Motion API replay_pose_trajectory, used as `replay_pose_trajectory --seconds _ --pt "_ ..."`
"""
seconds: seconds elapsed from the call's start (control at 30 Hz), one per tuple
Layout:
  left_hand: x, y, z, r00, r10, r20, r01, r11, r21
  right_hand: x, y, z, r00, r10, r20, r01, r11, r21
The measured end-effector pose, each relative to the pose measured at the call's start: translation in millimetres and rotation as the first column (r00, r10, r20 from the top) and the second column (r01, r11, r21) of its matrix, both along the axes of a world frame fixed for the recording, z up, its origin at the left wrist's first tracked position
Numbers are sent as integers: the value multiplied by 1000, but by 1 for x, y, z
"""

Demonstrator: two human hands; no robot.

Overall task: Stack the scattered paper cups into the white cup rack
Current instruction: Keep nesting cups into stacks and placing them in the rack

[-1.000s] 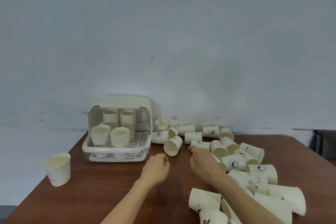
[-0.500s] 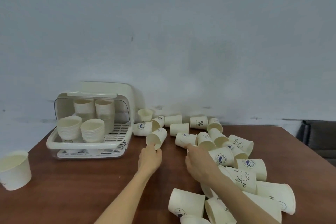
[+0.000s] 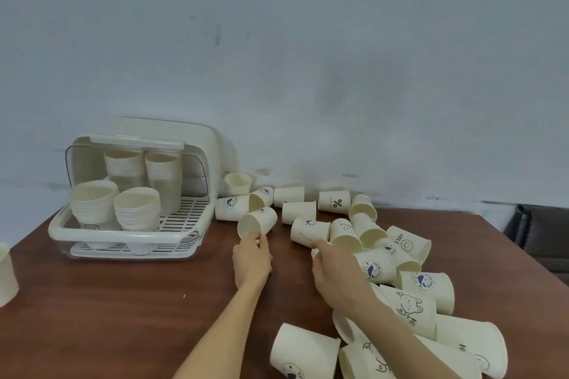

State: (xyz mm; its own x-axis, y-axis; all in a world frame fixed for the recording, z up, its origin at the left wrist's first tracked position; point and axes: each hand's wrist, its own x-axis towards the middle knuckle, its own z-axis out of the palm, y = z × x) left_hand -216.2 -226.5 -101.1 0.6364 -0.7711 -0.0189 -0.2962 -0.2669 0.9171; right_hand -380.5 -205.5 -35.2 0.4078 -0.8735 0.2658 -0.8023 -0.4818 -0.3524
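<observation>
The white cup rack [image 3: 123, 236] stands at the table's back left with its clear lid up, holding several stacks of paper cups [image 3: 137, 209]. Scattered paper cups [image 3: 412, 306] lie on their sides from the rack's right side to the front right. My left hand [image 3: 251, 258] pinches the open rim of one lying cup [image 3: 258, 221] just right of the rack. My right hand [image 3: 335, 268] reaches a whale-logo cup [image 3: 309, 229], finger and thumb at its lower rim; its other fingers are hidden.
One upright cup [image 3: 6, 274] stands alone at the brown table's [image 3: 123, 317] left edge. A grey wall rises close behind the rack. A dark chair [image 3: 538, 240] sits beyond the table's right edge.
Both hands have moved forward from bare table onto the cups: the left onto the lying cup's rim, the right onto the whale-logo cup. The view has shifted right and closer.
</observation>
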Motion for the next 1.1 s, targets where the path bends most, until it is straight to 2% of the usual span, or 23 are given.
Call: replay_pose_trajectory --seconds 0.3,0.5,0.73,0.87,1.0,1.1 --pt "-3 3 -6 972 -9 234 25 998 -66 5 -5 2 996 -67 60 67 998 -2" --pt "-8 11 -1 925 -61 376 118 985 -130 2 -8 10 996 -58 68 59 998 -6" --pt "-16 11 -2 786 -198 585 274 961 -42 -12 -36 18 987 -156 31 156 988 -11" --pt "-17 10 -1 763 -247 597 295 955 19 -24 -66 29 960 -280 28 279 960 37" --pt "-15 7 -3 773 -259 579 295 955 34 -36 -108 33 914 -402 -44 403 915 15" --pt "-14 6 -4 789 -251 560 290 957 21 -49 -140 29 894 -422 -151 428 904 4"
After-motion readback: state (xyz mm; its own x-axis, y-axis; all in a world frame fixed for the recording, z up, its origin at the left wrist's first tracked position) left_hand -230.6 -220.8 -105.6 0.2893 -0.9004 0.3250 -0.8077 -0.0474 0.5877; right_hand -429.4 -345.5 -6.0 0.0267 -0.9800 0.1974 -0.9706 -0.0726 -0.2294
